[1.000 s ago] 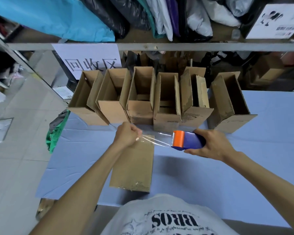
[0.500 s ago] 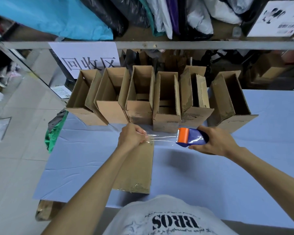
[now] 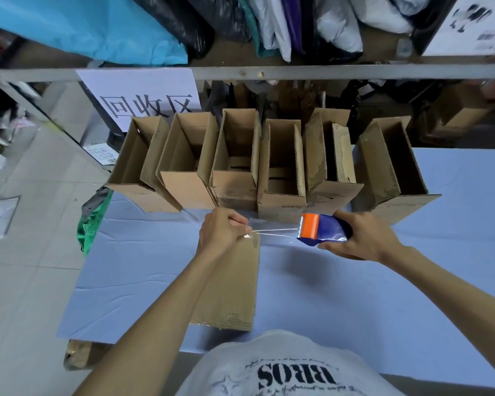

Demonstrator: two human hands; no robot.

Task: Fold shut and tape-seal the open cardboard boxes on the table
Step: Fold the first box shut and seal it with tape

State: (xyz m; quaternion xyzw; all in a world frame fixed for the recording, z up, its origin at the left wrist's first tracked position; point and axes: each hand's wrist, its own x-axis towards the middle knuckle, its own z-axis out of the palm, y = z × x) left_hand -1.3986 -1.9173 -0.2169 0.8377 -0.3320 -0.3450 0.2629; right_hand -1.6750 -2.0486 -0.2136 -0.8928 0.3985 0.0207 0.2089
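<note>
A closed cardboard box (image 3: 232, 284) lies flat on the blue table (image 3: 340, 295) in front of me. My left hand (image 3: 222, 231) sits over its far end and pinches the end of a clear tape strip (image 3: 275, 231). The strip runs right to a blue and orange tape dispenser (image 3: 322, 230), which my right hand (image 3: 363, 238) grips. Several open cardboard boxes (image 3: 280, 167) stand in a row along the table's far edge, flaps up.
A metal shelf rail (image 3: 297, 71) crosses above the boxes, with plastic bags (image 3: 183, 21) piled on the shelf. A paper sign (image 3: 143, 98) hangs at the left. A green bag (image 3: 90, 224) hangs off the table's left edge. Tiled floor lies to the left.
The dispenser has risen and twisted a little in my right hand, and the tape between my hands has narrowed to a thin band. My left hand stays at the box's far end.
</note>
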